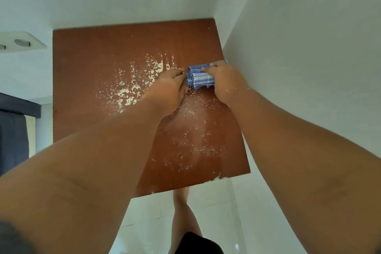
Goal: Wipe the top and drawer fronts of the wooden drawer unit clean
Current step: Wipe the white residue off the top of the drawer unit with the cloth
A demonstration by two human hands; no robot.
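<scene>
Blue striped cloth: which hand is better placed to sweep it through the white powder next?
Right. The right hand already presses the blue striped cloth on the wooden top; the left hand rests bare beside it.

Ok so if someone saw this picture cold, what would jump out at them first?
Probably the white powder scattered across the middle of the reddish-brown wooden top, thickest left of centre and trailing toward the near edge. Next, the blue striped cloth near the right edge by the wall, pressed down under the right hand, with the left hand beside it on the top.
</scene>
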